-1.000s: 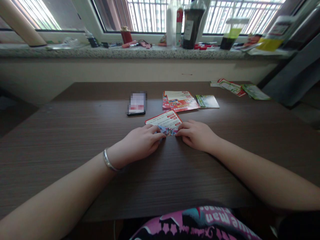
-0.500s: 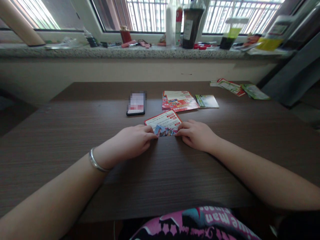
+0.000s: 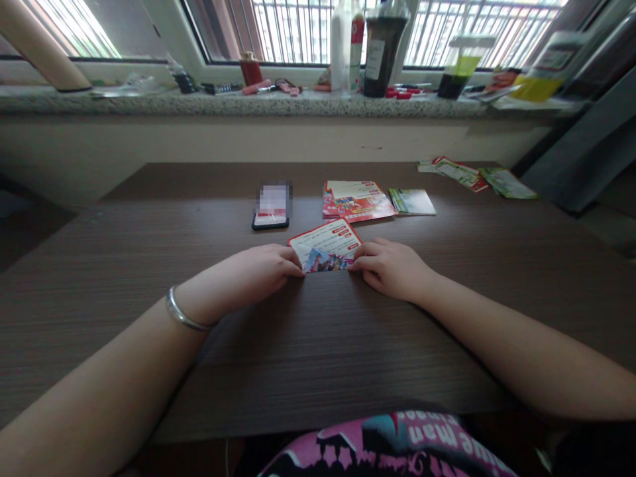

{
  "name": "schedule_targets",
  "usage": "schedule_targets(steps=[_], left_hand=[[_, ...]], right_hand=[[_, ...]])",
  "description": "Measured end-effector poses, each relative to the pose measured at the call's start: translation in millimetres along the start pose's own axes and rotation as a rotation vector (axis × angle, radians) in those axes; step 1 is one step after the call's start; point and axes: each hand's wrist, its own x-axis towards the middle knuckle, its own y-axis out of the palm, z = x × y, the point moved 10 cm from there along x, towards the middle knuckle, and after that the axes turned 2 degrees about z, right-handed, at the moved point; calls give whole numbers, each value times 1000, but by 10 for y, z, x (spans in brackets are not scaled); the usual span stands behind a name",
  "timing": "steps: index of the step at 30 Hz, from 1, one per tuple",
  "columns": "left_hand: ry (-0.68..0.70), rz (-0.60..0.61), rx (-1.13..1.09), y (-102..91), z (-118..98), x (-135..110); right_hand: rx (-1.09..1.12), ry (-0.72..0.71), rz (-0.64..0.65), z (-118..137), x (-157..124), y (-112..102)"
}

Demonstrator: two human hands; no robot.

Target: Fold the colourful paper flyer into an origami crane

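On the table (image 3: pixel 318 358) — left hand (image 3: pixel 256 273) and right hand (image 3: pixel 397 268) each pinching a folded card (image 3: pixel 326 242) along its fold.

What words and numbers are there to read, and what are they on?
"Man", it seems: pink-and-black clothing; the letters around it are too warped to be sure.
Folded card: print and red labels too small.
Red cards, green-and-white cards, far-right cards: too small.
Dark bottle: label too blurred.
Phone: screen pixelated.
No readable numbers.
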Motion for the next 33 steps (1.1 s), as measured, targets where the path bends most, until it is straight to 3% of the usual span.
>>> schedule_targets(steps=[15, 24, 33], left_hand=[[-59, 5, -16, 96, 150, -84], [-83, 32, -7, 128, 140, -81], [-55, 15, 5, 133, 151, -66]], right_hand=[[3, -39, -10, 8, -2, -4], [-28, 85, 105, -269, -112, -57], [71, 25, 93, -376, -137, -70]])
